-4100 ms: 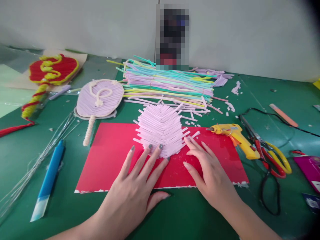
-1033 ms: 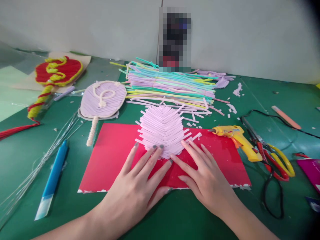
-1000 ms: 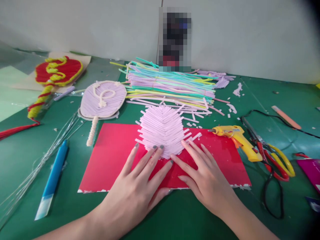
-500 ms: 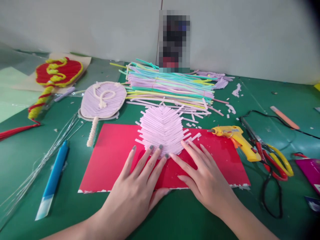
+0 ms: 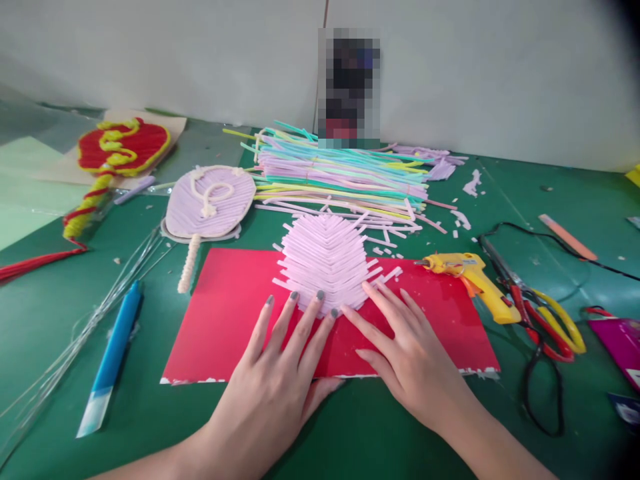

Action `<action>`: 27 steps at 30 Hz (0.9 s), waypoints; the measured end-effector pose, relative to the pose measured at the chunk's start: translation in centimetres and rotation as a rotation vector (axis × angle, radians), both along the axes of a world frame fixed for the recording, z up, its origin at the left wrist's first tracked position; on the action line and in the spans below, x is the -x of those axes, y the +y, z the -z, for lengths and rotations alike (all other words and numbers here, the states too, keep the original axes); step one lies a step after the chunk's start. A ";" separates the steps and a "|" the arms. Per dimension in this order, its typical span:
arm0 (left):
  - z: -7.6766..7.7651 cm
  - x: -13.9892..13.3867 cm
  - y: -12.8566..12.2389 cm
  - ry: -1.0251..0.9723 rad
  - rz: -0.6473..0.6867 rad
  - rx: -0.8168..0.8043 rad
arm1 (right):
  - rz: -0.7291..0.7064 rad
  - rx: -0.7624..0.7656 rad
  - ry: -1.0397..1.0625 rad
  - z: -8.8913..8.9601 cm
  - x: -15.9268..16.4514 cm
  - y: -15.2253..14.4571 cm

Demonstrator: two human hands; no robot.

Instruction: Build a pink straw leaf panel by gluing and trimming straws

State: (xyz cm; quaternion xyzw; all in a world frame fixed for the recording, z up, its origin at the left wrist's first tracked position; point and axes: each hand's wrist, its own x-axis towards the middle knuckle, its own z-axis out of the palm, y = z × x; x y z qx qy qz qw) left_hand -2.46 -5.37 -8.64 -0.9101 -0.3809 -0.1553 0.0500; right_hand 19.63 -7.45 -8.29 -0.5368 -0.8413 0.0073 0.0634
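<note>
A leaf-shaped panel of pale lilac fuzzy strips (image 5: 325,257), laid in a V pattern with uneven ends at its sides, lies on a red board (image 5: 215,320). My left hand (image 5: 280,370) rests with fingers spread, its fingertips on the panel's lower left edge and the board. On the other side, my right hand (image 5: 405,340) lies flat with fingers apart, fingertips touching the panel's lower right edge. Neither hand grips anything.
Behind the panel lies a pile of pastel pipe cleaners (image 5: 340,167). At right are a yellow glue gun (image 5: 470,280) and scissors (image 5: 545,320). A lilac fan (image 5: 210,203), a red fan (image 5: 125,150), a blue tube (image 5: 115,353) and thin wires (image 5: 95,333) lie left.
My left hand's fingers have spread slightly, the ring and middle fingertips shifting a little left. My right hand stays on the panel's edge. The view has shifted very slightly.
</note>
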 end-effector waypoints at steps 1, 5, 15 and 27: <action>0.0 0.0 0.0 0.001 0.001 -0.001 | 0.000 0.000 0.001 0.0 0.0 0.0; -0.1 0.0 0.0 0.000 -0.001 0.002 | 0.005 0.005 0.016 0.0 0.1 0.0; -0.2 -0.1 0.0 -0.028 -0.017 0.023 | 0.008 -0.010 0.021 -0.1 0.2 0.0; -0.4 -0.7 0.5 -0.092 0.015 -0.023 | 0.003 -0.041 0.047 0.2 0.1 -0.2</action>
